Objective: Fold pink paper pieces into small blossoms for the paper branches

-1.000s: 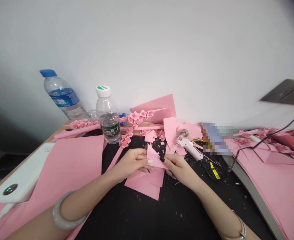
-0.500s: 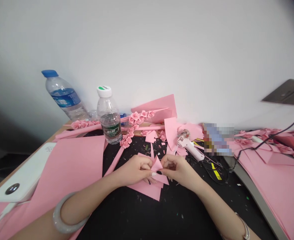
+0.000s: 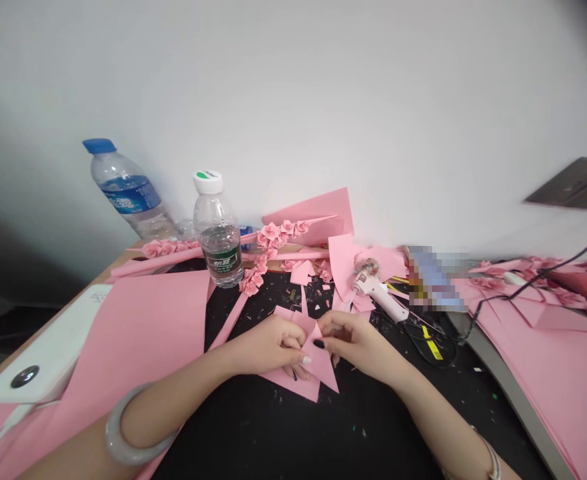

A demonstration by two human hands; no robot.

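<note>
Between my hands is a piece of pink paper [image 3: 322,367], its upper edge bent and a pointed corner hanging down on the right. My left hand [image 3: 276,343] pinches its left side, thumb on top and the other fingers curled underneath. At the top right edge, my right hand [image 3: 349,340] pinches the paper between thumb and fingers. Another pink sheet [image 3: 296,387] lies on the black table mat [image 3: 253,433] below them. Beyond my hands are pink paper roses [image 3: 254,279] joined in a curved row.
A pink hot glue gun [image 3: 383,298] lies right of my hands. A water bottle [image 3: 219,233] stands behind them; a blue-capped bottle [image 3: 128,193] leans by the wall. Large pink sheets [image 3: 158,320] and a white device [image 3: 43,353] lie left. A black cable [image 3: 518,287] crosses the right side.
The paper's raised, curled corner has come down and the sheet now lies flatter, its point lower. My right fingers have shifted slightly along the edge; my left hand has barely moved.
</note>
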